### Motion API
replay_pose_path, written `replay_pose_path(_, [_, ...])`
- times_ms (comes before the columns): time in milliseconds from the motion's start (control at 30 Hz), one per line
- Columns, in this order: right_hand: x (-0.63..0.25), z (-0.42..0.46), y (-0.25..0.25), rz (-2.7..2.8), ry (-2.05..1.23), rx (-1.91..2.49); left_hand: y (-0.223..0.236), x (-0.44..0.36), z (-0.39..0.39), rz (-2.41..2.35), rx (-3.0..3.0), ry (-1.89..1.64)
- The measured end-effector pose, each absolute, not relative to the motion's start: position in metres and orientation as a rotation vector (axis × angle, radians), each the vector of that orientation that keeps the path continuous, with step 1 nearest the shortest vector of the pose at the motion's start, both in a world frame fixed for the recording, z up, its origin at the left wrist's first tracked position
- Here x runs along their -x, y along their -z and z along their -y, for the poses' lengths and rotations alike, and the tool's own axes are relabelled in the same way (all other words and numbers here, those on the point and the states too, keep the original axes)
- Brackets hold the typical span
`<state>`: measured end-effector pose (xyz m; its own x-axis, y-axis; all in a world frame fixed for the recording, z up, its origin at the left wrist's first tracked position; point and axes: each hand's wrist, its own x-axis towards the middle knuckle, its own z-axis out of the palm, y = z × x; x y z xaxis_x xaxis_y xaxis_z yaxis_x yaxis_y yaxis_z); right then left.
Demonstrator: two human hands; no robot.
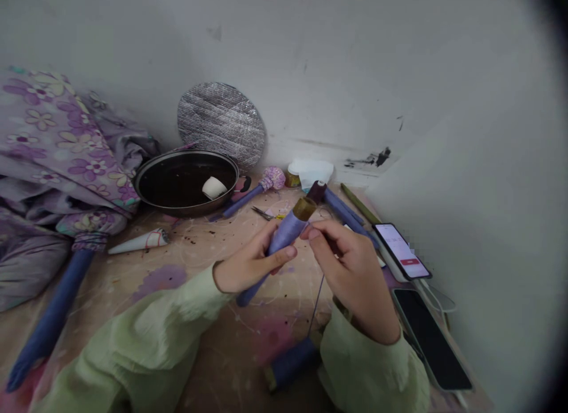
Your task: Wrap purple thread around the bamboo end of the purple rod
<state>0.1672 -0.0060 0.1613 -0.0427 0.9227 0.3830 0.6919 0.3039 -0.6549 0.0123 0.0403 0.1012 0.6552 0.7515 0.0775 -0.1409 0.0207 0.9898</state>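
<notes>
My left hand (248, 264) is closed around a purple rolled stick (284, 235) that has a gold band at its upper end. My right hand (355, 271) pinches a thin dark thread beside the stick's top. That thread runs down to a blue-purple thread spool (293, 363) lying on the floor between my green sleeves. Both hands are held close together above the floor, near the middle of the view.
A dark round pan (186, 182) with a white lump sits at the back, a silver disc (220, 123) against the wall. Purple sticks (341, 212), small scissors (266, 213), a white cone (139, 241), two phones (402, 250) on the right, floral cloth (57, 147) on the left.
</notes>
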Motion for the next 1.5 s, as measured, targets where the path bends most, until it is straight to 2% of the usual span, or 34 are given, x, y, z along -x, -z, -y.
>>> replay_pose_path(167, [-0.168, 0.007, -0.162, 1.811, -0.357, 1.453, -0.091, -0.011, -0.037, -0.418, -1.191, -0.670])
replay_pose_path(433, [-0.170, 0.006, -0.161, 1.758, -0.388, 1.464, -0.107, -0.015, -0.037, -0.562, -1.320, -0.779])
replay_pose_path(800, [-0.171, 0.007, -0.163, 1.721, -0.409, 1.459, -0.099, -0.018, -0.051, -0.620, -1.313, -0.867])
replay_pose_path(1133, [-0.171, 0.008, -0.164, 1.714, -0.404, 1.450, -0.080, -0.016, -0.056, -0.486, -1.275, -0.746])
replay_pose_path(1500, [-0.168, 0.008, -0.163, 1.754, -0.377, 1.423, -0.096, -0.016, -0.045, -0.598, -1.406, -0.802])
